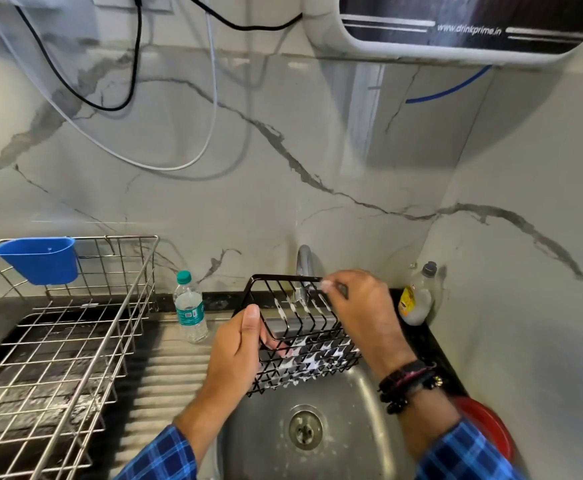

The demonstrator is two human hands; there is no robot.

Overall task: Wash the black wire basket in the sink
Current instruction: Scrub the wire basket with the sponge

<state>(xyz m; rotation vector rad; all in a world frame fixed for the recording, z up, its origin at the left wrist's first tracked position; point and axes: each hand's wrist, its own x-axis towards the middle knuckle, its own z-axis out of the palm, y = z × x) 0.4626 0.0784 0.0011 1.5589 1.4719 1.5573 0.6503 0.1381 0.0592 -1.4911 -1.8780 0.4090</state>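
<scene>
The left hand (pixel 234 351) grips the left end of the black wire basket (pixel 317 355), thumb over the rim wire and fingers curled beneath. The right hand (pixel 362 306) pinches the far top rim with sudsy fingertips. The basket hangs tilted over the sink (pixel 345 410), just below the tap (pixel 304 261), with foam clinging to its bars. It looks light and stiff, but soap likely makes the thin wires slippery. The thicker rim and end frames seem the surest holds.
</scene>
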